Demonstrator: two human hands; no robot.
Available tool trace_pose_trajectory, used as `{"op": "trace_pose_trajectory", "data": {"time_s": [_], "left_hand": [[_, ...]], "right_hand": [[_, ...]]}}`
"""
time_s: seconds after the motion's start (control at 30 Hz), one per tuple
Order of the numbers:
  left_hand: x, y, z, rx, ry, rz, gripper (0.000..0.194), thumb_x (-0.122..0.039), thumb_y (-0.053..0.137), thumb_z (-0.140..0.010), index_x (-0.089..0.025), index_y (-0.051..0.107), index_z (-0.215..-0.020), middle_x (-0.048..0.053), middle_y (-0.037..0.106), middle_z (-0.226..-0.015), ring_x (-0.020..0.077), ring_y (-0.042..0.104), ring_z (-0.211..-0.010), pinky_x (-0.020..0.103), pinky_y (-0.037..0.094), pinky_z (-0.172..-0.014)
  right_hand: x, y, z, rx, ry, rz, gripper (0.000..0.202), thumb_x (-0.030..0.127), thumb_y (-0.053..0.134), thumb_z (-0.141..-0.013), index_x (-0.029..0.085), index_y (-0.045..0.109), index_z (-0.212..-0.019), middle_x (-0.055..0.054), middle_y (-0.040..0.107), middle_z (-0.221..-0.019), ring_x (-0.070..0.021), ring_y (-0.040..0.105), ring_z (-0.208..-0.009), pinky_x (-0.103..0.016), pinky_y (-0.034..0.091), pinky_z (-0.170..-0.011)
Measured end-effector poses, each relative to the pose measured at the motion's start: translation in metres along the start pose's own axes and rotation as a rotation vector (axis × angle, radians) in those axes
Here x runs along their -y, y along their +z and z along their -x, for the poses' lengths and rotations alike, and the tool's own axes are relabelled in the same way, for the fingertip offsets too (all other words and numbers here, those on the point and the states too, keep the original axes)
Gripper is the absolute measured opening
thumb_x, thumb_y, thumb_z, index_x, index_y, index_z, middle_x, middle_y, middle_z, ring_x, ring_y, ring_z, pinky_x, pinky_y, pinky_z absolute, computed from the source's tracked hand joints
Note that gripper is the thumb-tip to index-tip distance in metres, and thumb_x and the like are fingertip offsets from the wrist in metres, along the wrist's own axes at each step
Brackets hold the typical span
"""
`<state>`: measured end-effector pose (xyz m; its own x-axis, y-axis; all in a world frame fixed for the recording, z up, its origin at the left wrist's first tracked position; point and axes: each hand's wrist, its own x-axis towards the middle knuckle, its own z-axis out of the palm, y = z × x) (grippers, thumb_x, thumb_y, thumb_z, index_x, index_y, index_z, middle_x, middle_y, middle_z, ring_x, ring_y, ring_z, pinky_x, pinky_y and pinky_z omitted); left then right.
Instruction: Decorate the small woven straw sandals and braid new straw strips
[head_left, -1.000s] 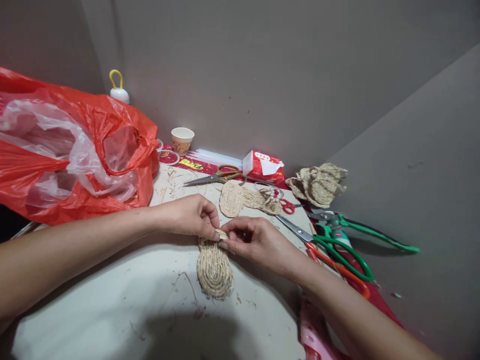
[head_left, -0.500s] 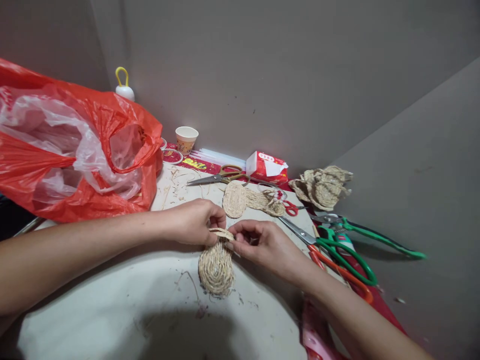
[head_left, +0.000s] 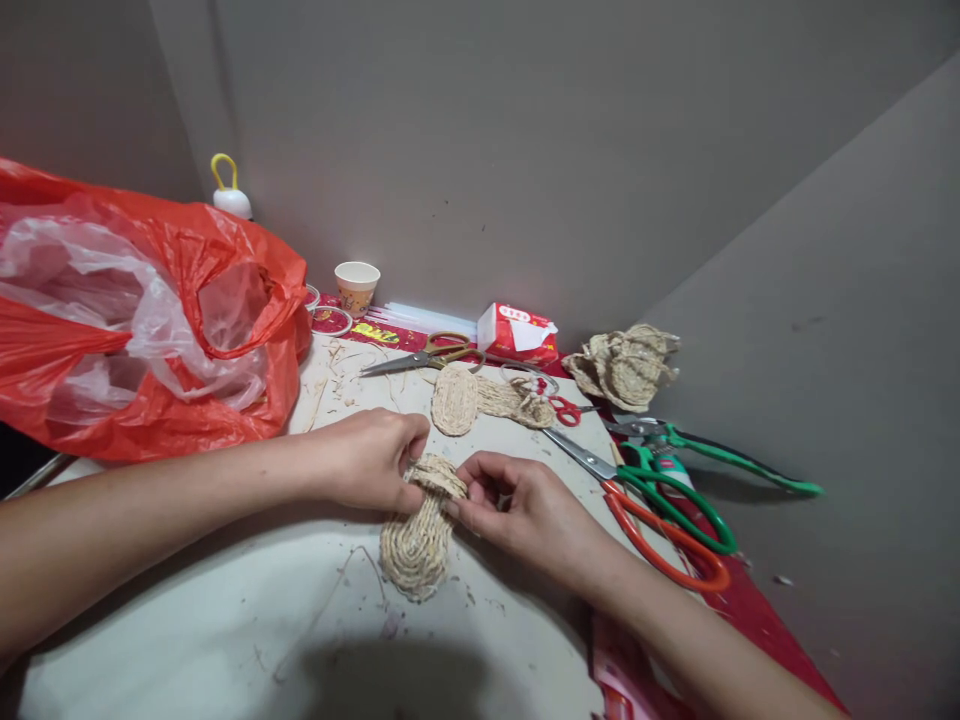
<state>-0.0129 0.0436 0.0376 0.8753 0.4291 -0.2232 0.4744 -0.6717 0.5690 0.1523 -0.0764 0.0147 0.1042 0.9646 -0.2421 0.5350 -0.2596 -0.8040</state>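
Observation:
A woven straw piece, coiled round at its near end and narrower above, lies on the pale tabletop between my hands. Its far end is folded up into a raised band. My left hand pinches the left side of that band. From the right, the thumb and fingers of my right hand close on the band's other edge. Beyond them rest an oval woven straw piece and a longer straw piece with a curled end.
A red plastic bag fills the left. Along the back are brown-handled scissors, a paper cup and a tissue pack. At right lie orange-handled scissors, green-handled pruners and a straw bundle.
The raised band has opened out and shows more of its woven face. Both hands keep their pinch on it. The whole view has shifted slightly.

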Motion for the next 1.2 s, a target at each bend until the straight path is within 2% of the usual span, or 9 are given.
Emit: {"op": "trace_pose_trajectory", "data": {"time_s": [0.17, 0.3, 0.43, 0.6, 0.77, 0.93, 1.2], "left_hand": [[0.001, -0.009, 0.0, -0.029, -0.016, -0.003, 0.014, -0.026, 0.057, -0.062, -0.02, 0.049, -0.072, -0.003, 0.055, -0.065, 0.0104, 0.044, -0.056, 0.023, 0.028, -0.05], [0.007, 0.0, -0.005, 0.023, -0.026, 0.127, 0.011, -0.022, 0.055, -0.063, -0.019, 0.054, -0.073, -0.004, 0.057, -0.064, 0.0095, 0.047, -0.055, 0.022, 0.031, -0.05], [0.01, 0.012, -0.009, 0.027, -0.023, 0.198, 0.008, -0.02, 0.055, -0.063, -0.018, 0.056, -0.071, -0.004, 0.056, -0.062, 0.009, 0.047, -0.054, 0.021, 0.032, -0.05], [0.008, 0.016, -0.011, 0.014, -0.026, 0.218, 0.003, -0.017, 0.053, -0.063, -0.018, 0.055, -0.065, -0.004, 0.055, -0.058, 0.0087, 0.047, -0.053, 0.021, 0.032, -0.05], [0.005, 0.018, -0.011, -0.02, -0.054, 0.236, 0.004, -0.018, 0.053, -0.062, -0.017, 0.056, -0.064, -0.003, 0.056, -0.058, 0.0087, 0.047, -0.052, 0.021, 0.032, -0.05], [0.005, 0.021, -0.012, -0.025, -0.045, 0.277, 0.002, -0.016, 0.052, -0.061, -0.017, 0.054, -0.062, -0.004, 0.054, -0.056, 0.0083, 0.046, -0.051, 0.02, 0.032, -0.048], [0.005, 0.023, -0.014, -0.043, -0.092, 0.32, 0.004, -0.02, 0.053, -0.064, -0.017, 0.054, -0.065, -0.004, 0.052, -0.056, 0.0087, 0.045, -0.051, 0.02, 0.031, -0.046]], "right_hand": [[-0.002, -0.003, 0.001, -0.003, 0.027, -0.046, 0.011, 0.025, 0.064, -0.07, 0.017, 0.055, -0.07, 0.005, 0.043, -0.057, -0.0087, 0.036, -0.052, -0.022, 0.029, -0.048], [0.002, -0.009, 0.001, 0.055, 0.052, -0.063, 0.015, 0.027, 0.066, -0.069, 0.017, 0.055, -0.069, 0.006, 0.044, -0.056, -0.0081, 0.036, -0.051, -0.021, 0.028, -0.048], [0.007, -0.021, 0.0, 0.094, 0.055, -0.029, 0.02, 0.035, 0.066, -0.072, 0.016, 0.061, -0.075, 0.005, 0.045, -0.056, -0.0079, 0.037, -0.05, -0.021, 0.028, -0.046], [0.0, -0.025, -0.009, 0.028, 0.051, -0.092, 0.028, 0.043, 0.057, -0.078, 0.015, 0.062, -0.076, 0.003, 0.05, -0.057, -0.0077, 0.04, -0.046, -0.02, 0.029, -0.042], [-0.006, -0.015, -0.02, 0.022, 0.121, -0.158, 0.018, 0.034, 0.056, -0.077, 0.017, 0.058, -0.076, 0.007, 0.045, -0.049, -0.0067, 0.036, -0.039, -0.018, 0.029, -0.035], [-0.011, -0.016, -0.028, 0.091, 0.146, -0.181, 0.008, 0.026, 0.057, -0.072, 0.019, 0.055, -0.075, 0.009, 0.043, -0.044, -0.0063, 0.035, -0.037, -0.017, 0.033, -0.033], [-0.012, -0.016, -0.029, 0.105, 0.151, -0.221, 0.008, 0.019, 0.057, -0.068, 0.02, 0.053, -0.076, 0.01, 0.043, -0.044, -0.006, 0.037, -0.036, -0.016, 0.034, -0.032]]}}
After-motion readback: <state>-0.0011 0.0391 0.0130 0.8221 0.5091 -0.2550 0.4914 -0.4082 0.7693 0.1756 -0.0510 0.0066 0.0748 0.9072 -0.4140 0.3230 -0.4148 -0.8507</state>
